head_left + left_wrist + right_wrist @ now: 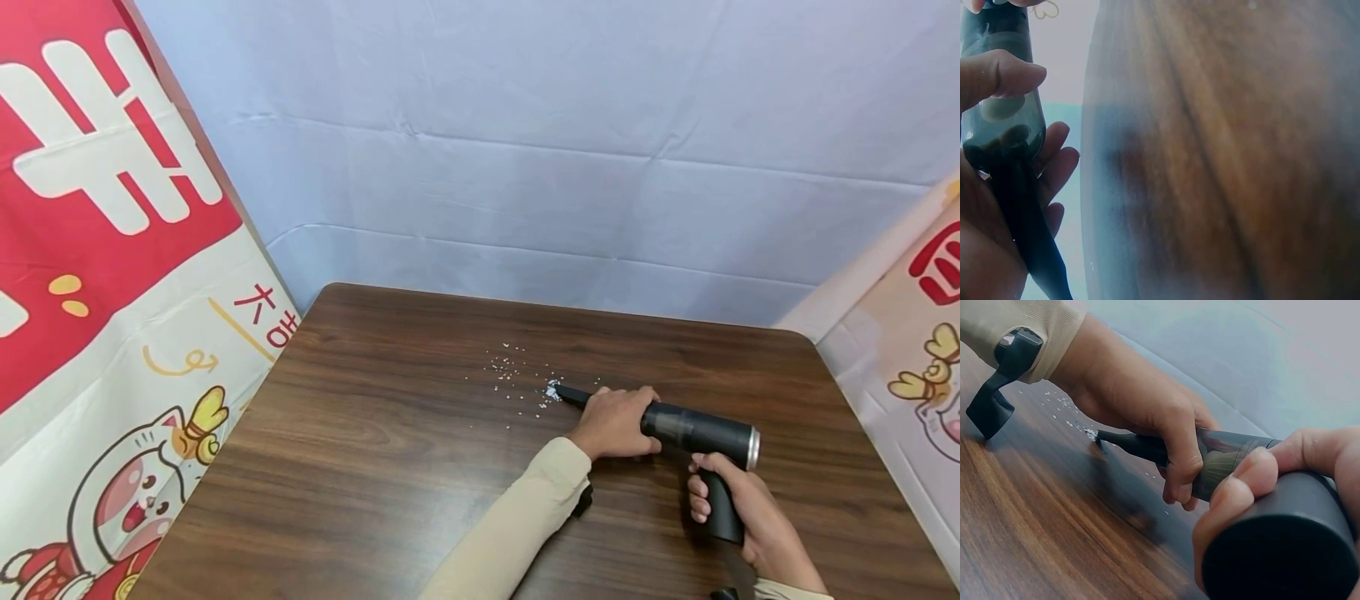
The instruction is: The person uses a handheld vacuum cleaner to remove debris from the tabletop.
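A black handheld vacuum cleaner (701,429) with a clear dust cup is held slanting over the wooden table. My right hand (750,500) grips its handle, fingers curled round it. Near the nozzle end, my left hand (618,423) holds the front of the body; in the left wrist view its thumb lies across the clear cup (1002,109), with fingers showing on the other side. The narrow nozzle (1132,444) points down-left, its tip right at a small heap of white bits (552,390). More white crumbs (504,365) lie scattered to the left of the tip.
The brown wood-grain table (360,433) has rounded far corners. Behind it hangs a pale cloth backdrop (525,167). A red and white printed banner (112,333) stands at the left, another printed sheet (907,400) at the right.
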Demonstrator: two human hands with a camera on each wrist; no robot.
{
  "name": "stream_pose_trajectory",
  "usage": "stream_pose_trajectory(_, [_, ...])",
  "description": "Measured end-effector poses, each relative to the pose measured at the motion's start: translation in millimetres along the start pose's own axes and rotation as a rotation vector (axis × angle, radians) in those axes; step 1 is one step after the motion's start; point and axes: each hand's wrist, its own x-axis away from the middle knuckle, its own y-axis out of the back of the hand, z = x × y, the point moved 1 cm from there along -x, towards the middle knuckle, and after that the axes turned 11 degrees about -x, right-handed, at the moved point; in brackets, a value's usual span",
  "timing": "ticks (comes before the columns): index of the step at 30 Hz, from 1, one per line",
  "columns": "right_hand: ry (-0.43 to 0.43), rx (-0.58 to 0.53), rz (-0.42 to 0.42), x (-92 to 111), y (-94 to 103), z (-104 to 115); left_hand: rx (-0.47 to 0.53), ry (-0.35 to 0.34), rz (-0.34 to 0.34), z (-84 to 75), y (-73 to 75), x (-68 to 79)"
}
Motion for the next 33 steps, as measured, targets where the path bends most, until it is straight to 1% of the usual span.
stream_pose_trajectory(6, [-0.005, -0.007, 0.009, 2, 2.2, 1, -0.003, -0.004, -0.006, -2.8, 1.8, 0.8])
stream_pose_trajectory(13, [0.003, -0.014, 0.076, 7, 6.4, 2, 0.003, -0.011, 0.003, -7.3, 0.8, 0.6])
stream_pose_trajectory(16, [0.002, -0.01, 0.064, 9, 7.3, 1, 0.005, -0.015, -0.003, -8.8, -1.0, 0.6])
stream_pose_trajectory(23, [0.001, 0.002, -0.002, 11, 8.7, 0, 0.024, -0.024, -0.007, -11.1, -3.1, 1.4])
stream_pose_trajectory(31, [-0.007, 0.008, -0.028, 11, 8.6, 0, 0.028, -0.029, -0.015, -11.6, -2.1, 2.7])
stream_pose_trajectory(33, [-0.008, 0.009, -0.024, 11, 8.5, -1, 0.026, -0.029, -0.017, -11.5, -1.4, 2.9])
